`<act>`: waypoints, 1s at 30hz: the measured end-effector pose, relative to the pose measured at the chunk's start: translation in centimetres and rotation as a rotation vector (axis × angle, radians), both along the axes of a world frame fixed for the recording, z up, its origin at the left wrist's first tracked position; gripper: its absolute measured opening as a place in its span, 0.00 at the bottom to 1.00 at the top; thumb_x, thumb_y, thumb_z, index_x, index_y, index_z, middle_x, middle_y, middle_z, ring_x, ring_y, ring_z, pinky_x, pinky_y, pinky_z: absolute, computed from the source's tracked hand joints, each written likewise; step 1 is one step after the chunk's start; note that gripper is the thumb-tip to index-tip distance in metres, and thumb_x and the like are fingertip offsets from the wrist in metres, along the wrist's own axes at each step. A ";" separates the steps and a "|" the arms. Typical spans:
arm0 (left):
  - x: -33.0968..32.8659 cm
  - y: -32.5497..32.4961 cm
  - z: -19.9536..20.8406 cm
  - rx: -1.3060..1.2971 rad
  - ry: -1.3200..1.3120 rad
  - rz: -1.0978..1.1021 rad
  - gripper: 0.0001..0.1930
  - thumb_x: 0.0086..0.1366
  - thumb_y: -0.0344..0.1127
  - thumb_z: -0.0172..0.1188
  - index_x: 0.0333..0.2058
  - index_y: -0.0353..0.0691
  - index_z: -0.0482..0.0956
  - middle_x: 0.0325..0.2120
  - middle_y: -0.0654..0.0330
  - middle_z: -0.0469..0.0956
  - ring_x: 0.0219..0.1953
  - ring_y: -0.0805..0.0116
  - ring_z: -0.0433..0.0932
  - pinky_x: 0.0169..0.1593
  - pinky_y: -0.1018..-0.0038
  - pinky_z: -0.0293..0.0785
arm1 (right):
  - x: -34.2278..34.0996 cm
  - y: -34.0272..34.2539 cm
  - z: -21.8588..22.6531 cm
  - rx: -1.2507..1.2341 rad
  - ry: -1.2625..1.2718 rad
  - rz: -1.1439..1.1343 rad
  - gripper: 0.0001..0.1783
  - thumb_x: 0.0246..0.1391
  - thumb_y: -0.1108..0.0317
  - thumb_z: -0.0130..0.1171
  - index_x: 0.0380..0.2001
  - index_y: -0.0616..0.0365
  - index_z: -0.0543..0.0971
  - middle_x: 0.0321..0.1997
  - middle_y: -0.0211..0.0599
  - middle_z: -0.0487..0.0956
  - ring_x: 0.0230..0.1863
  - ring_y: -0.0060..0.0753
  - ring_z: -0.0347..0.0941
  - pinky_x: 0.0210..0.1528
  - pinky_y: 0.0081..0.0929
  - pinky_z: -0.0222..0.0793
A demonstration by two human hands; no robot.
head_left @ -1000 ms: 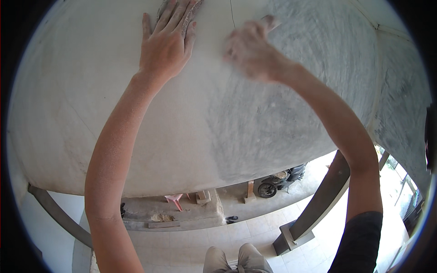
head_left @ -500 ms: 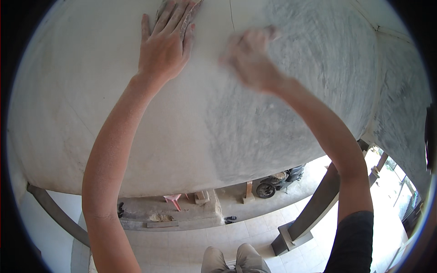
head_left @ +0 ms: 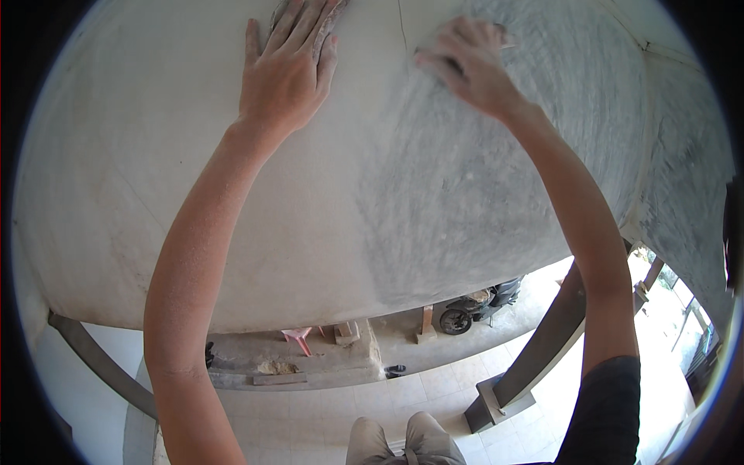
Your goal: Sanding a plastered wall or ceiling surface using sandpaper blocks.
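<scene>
A large pale plastered surface (head_left: 287,201) fills the upper view, its right part streaked dark grey (head_left: 465,201). My left hand (head_left: 285,77) lies against the pale part, fingers stretched over a flat, dusty pad (head_left: 332,27) that it holds to the surface. The pad's rough grey edges show on both sides of the fingers; its kind is unclear. To the right, my right hand (head_left: 474,66) is bent and closed at the edge of the grey streaks, blurred by motion. Something small and pale sticks out past its fingers, too smeared to name. A thin crack (head_left: 402,27) runs between the hands.
Far below are a tiled floor (head_left: 325,415), a pink plastic stool (head_left: 297,339), a parked motorbike (head_left: 473,308) and a pair of dark shoes (head_left: 395,370). A dark pillar (head_left: 535,356) rises at the right, by my elbow.
My right hand has moved up and to the right across the surface. My left hand stays in its place on the pad. The whole view has shifted slightly.
</scene>
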State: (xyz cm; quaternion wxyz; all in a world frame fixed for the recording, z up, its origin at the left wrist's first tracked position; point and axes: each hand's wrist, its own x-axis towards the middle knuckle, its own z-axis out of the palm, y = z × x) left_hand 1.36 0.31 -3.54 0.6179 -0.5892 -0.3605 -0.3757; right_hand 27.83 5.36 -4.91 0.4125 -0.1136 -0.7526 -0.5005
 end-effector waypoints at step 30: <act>-1.5 0.0 -1.1 0.063 0.061 0.082 0.25 0.75 0.45 0.38 0.69 0.54 0.55 0.69 0.72 0.56 0.71 0.68 0.55 0.70 0.45 0.50 | -2.1 -0.1 -1.5 0.042 0.573 -0.040 0.03 0.57 0.54 0.62 0.33 0.33 0.82 0.43 0.26 0.72 0.51 0.39 0.60 0.57 0.51 0.47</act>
